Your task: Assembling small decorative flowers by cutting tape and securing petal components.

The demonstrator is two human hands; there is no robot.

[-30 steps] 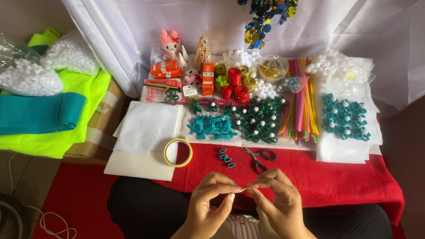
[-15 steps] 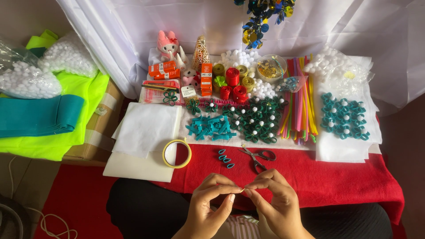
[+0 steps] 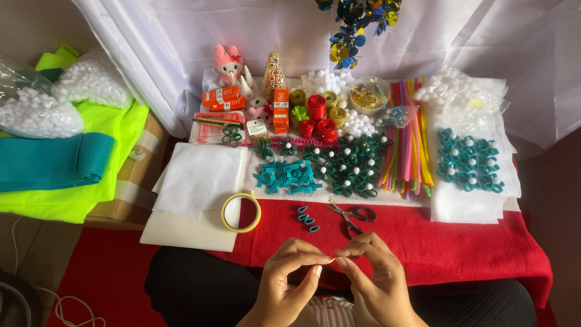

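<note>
**Fingertips meet over a crowded craft table**

The left hand (image 3: 287, 281) and right hand (image 3: 375, 275) meet at the fingertips, pinching a tiny yellowish piece (image 3: 331, 260), too small to identify, above the red-covered table (image 3: 460, 248). Just beyond lie scissors (image 3: 351, 215), small teal loops (image 3: 307, 218) and a yellow tape roll (image 3: 241, 212). Farther back sit green felt flowers (image 3: 351, 166), teal strips (image 3: 287, 177) and white sheets (image 3: 200, 181).

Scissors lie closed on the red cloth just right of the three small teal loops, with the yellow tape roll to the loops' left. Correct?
Not quite. The head view shows the scissors lying open, blades spread, not closed. The rest holds: they sit on the red cloth just right of the three small teal loops, with the yellow tape roll to the loops' left.
</note>
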